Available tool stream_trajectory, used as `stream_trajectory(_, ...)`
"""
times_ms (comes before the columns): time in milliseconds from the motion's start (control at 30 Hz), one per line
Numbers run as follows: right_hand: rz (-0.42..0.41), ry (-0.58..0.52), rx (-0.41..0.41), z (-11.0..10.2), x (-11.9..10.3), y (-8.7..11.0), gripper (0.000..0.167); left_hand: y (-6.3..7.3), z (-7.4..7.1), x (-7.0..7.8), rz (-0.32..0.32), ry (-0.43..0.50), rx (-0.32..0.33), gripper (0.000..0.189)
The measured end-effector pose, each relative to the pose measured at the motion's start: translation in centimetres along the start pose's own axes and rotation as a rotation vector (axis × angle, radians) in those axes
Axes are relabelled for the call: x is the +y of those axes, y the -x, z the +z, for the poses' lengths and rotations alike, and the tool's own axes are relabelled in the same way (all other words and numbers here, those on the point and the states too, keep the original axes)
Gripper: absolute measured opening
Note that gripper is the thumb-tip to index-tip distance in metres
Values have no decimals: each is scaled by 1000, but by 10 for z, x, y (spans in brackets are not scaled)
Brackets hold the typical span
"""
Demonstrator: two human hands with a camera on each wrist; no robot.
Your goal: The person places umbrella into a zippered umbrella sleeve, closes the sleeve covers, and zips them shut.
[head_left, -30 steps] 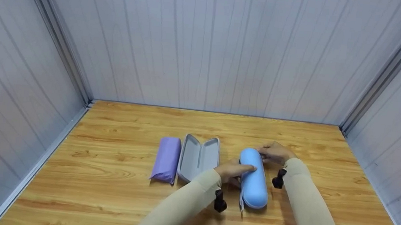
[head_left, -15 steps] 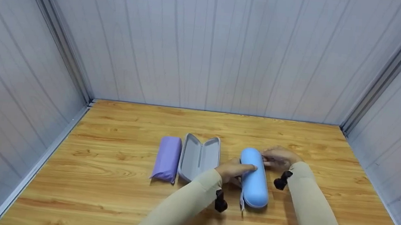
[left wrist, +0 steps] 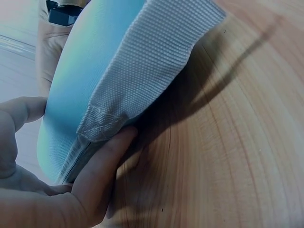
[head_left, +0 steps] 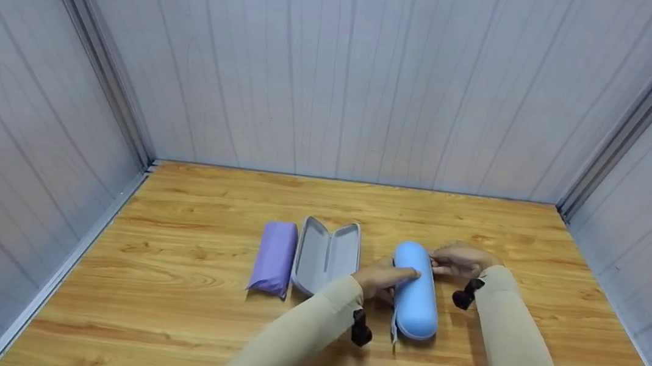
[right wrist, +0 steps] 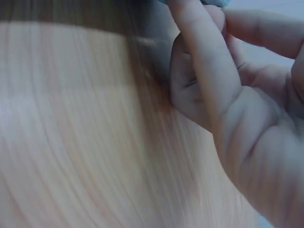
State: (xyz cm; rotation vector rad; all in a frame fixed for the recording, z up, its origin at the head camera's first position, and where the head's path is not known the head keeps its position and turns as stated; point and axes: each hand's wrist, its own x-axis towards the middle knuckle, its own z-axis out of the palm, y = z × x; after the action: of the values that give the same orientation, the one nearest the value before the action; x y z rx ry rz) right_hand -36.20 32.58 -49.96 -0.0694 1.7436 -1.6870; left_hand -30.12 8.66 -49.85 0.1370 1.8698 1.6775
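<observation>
A blue zip-up hard case (head_left: pixel 415 304), shaped like a glasses case, lies on the table in the head view. My left hand (head_left: pixel 383 276) grips its left side, thumb on top. In the left wrist view, fingers (left wrist: pixel 102 166) press under the seam beside a grey fabric strap (left wrist: pixel 142 71). At the case's right edge, near the far end, my right hand (head_left: pixel 459 261) pinches at the seam with thumb and fingertips. The zipper pull there is hidden by the fingers. In the right wrist view, the pinching fingers (right wrist: pixel 204 52) meet at the top, where a bit of blue shows.
Left of the hands, a grey case (head_left: pixel 312 258) lies open like a book. Beside it is a purple wrapped packet (head_left: pixel 274 257). The wooden table (head_left: pixel 164 312) is enclosed by pale panel walls (head_left: pixel 344 74) at the back and both sides.
My right hand has moved from the far end of the blue case rightward and slightly nearer along its right edge. The left hand keeps its grip, and the case stays nearly in place.
</observation>
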Motion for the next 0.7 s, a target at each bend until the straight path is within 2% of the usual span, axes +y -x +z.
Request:
stream_trajectory(333, -51, 175, 85, 3, 4, -2, 12, 1, 1, 0, 7, -74, 10, 66)
stream_trajectory(533, -85, 216, 42, 5, 6, -4, 22, 4, 7, -1, 84, -85, 90, 69)
stream_trajectory(700, -98, 256, 92, 5, 7, -6, 22, 5, 11, 0, 103, -101, 127, 84)
